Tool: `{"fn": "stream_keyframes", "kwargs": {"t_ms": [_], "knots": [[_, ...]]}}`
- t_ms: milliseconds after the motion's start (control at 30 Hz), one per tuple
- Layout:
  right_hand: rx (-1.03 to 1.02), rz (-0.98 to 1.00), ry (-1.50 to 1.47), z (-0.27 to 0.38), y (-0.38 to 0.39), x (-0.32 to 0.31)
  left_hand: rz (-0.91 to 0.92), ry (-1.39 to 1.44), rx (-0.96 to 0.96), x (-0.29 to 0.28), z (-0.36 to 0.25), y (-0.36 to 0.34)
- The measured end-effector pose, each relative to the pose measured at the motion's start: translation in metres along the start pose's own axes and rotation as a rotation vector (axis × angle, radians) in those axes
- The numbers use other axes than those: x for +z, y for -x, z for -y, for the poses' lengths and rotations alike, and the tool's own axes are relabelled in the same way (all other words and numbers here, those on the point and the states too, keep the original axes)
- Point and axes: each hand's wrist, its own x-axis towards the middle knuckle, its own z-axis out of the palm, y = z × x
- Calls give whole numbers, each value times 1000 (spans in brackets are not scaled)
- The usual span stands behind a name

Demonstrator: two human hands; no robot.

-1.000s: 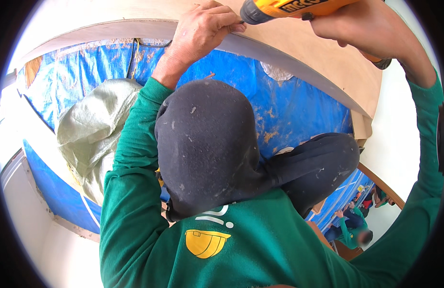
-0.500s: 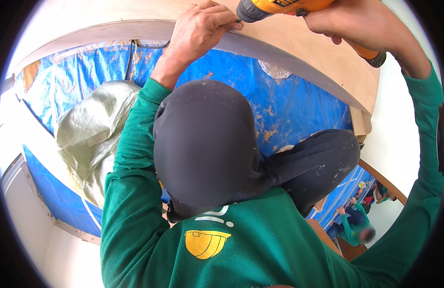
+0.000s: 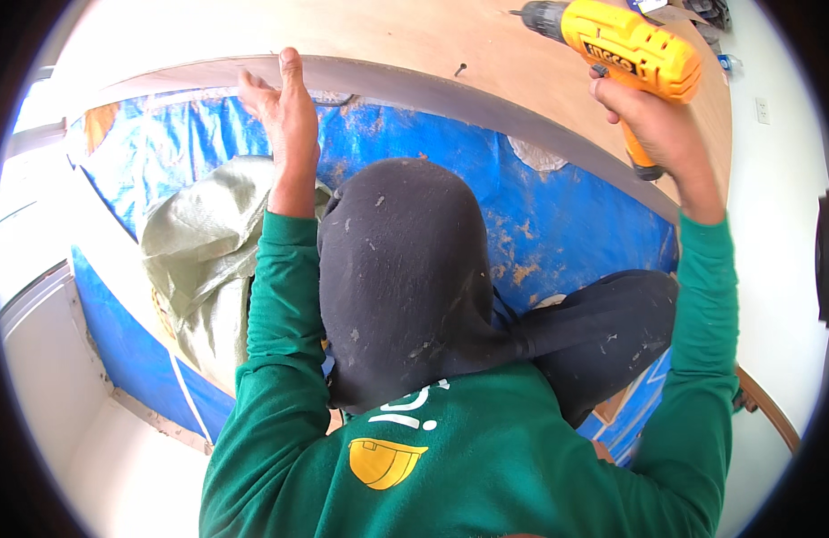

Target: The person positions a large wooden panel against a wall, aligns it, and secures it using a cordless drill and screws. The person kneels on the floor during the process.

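Note:
My right hand (image 3: 648, 117) is wrapped round the grip of a yellow cordless drill (image 3: 630, 45). The drill's black chuck and bit point left, over a light wooden board (image 3: 370, 31). Out of the board stands a screw (image 3: 461, 69), apart from both the bit and my fingers. My left hand (image 3: 287, 108) is raised beside the board's near edge, thumb up and fingers apart, with nothing visible in it.
A blue tarp (image 3: 558, 238) strewn with sawdust lies below the board. Left of my knee slumps a pale woven sack (image 3: 204, 238). A white wall (image 3: 778, 170) with a socket (image 3: 763, 111) rises at the right. Small items lie at the board's far right corner.
My left hand has left the drill tip and moved left, its fingers now spread. My right hand has drawn the drill off to the right, leaving the screw in the board.

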Motion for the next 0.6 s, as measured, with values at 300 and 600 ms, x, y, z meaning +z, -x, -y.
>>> {"fn": "stream_keyframes", "kwargs": {"t_ms": [300,600], "knots": [[-295,-170,406,-81,-16,7,308,443,-442,35,-23,-7],[-323,-136,610,-123,-26,14,193,403,-352,40,-1,-8]]}}
